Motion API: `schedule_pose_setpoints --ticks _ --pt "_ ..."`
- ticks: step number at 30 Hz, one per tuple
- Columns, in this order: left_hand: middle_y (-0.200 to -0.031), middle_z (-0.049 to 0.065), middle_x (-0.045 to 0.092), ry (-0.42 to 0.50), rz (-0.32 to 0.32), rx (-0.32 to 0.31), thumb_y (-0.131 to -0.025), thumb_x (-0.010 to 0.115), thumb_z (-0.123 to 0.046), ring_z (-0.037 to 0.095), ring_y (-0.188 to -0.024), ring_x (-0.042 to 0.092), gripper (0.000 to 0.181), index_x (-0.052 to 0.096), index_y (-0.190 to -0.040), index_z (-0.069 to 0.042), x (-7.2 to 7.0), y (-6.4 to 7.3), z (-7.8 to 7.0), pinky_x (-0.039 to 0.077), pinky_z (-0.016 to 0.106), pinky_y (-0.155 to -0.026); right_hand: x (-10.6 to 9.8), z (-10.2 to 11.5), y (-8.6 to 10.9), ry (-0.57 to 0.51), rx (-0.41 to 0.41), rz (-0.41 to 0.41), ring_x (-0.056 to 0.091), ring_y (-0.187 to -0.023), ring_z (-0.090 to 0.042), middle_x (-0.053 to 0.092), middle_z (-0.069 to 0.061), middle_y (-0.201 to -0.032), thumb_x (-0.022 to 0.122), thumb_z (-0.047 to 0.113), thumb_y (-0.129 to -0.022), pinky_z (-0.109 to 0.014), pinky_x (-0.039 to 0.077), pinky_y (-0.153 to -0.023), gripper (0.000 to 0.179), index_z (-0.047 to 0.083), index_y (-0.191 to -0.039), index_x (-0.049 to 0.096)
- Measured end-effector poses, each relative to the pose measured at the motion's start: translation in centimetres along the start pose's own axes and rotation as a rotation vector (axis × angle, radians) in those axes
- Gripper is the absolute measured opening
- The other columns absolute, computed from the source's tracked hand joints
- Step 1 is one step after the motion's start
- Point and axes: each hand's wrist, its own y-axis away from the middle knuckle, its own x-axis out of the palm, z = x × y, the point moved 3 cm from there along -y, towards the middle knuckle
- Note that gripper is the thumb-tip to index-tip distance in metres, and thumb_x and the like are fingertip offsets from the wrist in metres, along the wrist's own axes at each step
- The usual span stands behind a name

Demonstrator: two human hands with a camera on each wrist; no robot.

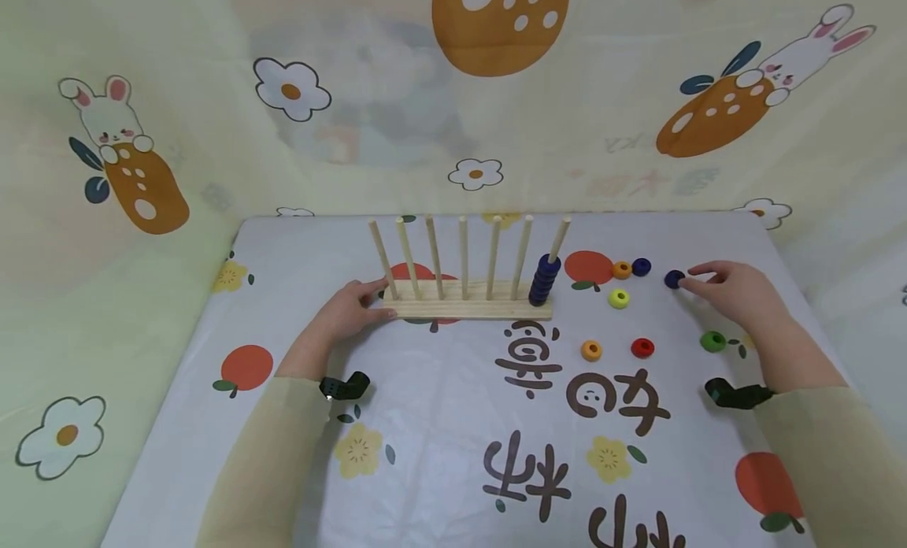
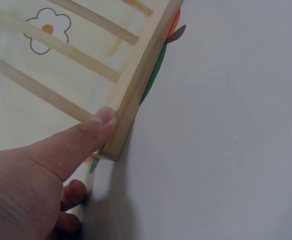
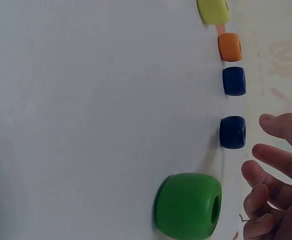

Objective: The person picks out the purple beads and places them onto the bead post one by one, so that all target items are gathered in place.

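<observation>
A wooden peg rack (image 1: 468, 300) with a row of upright pegs stands on the table. Several dark blue beads (image 1: 544, 282) are stacked on its rightmost peg; the other pegs are bare. My left hand (image 1: 349, 310) grips the left end of the base, its thumb (image 2: 104, 116) pressing the front edge. On the right, my right hand (image 1: 740, 294) reaches to a loose dark blue bead (image 1: 675, 279). In the right wrist view its fingers are spread, with a gap between them and the blue bead (image 3: 233, 132).
Between rack and right hand lie an orange bead (image 1: 622, 270), another blue bead (image 1: 641, 267) and a yellow bead (image 1: 619, 298). Nearer me are a second orange bead (image 1: 591, 350), a red bead (image 1: 642, 348) and a green bead (image 1: 712, 342). A printed cloth (image 1: 418, 453) covers the table.
</observation>
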Motion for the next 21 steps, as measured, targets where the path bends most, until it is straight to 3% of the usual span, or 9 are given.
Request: schedule_pose_setpoints --ticks 7,21 --pt "-0.112 0.012 0.048 0.003 0.009 0.001 -0.088 0.075 -0.042 0.028 -0.102 0.044 0.076 0.039 -0.153 -0.029 -0.1 0.0 -0.1 0.039 0.042 -0.086 0.2 -0.7 -0.7 -0.004 0.025 0.066 0.040 -0.106 -0.045 0.044 -0.030 -0.122 0.057 0.061 -0.093 -0.048 0.046 -0.075 0.076 0.000 -0.138 0.047" --pt "-0.105 0.011 0.047 -0.019 0.001 0.010 -0.087 0.075 -0.044 0.026 -0.096 0.044 0.076 0.040 -0.153 -0.028 -0.2 -0.2 -0.1 0.037 0.040 -0.081 0.8 -0.7 -2.1 0.048 0.029 0.108 0.040 -0.108 -0.050 0.041 -0.036 -0.124 0.061 0.056 -0.092 -0.055 0.045 -0.080 0.077 -0.005 -0.137 0.044"
